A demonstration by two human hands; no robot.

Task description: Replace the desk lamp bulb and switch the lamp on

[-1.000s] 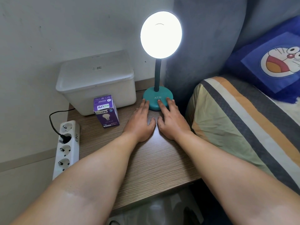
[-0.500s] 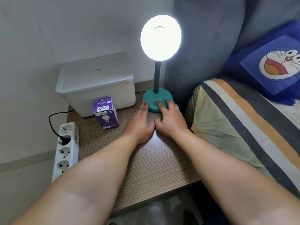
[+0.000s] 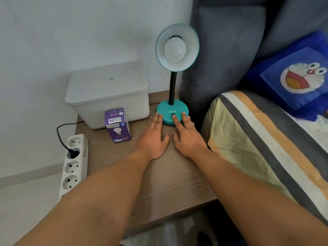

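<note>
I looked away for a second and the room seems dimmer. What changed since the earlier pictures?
The lamp went off: its bulb is now dark. The right hand has a finger on the switch on the lamp base. The left hand stays flat beside the base. The bulb box and power strip are unmoved.

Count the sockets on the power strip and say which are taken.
4, in a row along the power strip left of the table: the farthest is free, the second holds a black plug, the nearest two are free.
</note>
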